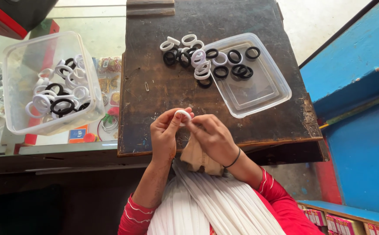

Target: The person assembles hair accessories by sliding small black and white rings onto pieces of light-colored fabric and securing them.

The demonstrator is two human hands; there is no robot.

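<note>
Hands come first, nearest to us, at the near edge of the dark wooden board point(224, 100). We pinch one white hair band point(183, 115) between both of them: our left hand point(163, 132) has thumb and forefinger closed on its left side, and our right hand point(213, 137), a thin black band on its wrist, has its fingertips point(192, 123) pressed to its right side. No finger is spread; all curl in around that one band, which sits just above the board's near edge. Below the hands, a tan scrap of cloth and white pleated fabric lie in our lap.

Farther up the board, a clear plastic lid point(259, 93) lies flat on its right half, with black bands and a white one along its far rim. Just left of the lid, a loose pile of bands point(187, 54), white and black mixed, spreads on the wood. Left of the board, off its edge, a clear plastic tub point(20, 74) holds many more of both colours.

We judge the work partly done: several bands lie out, and many are in the tub.
</note>
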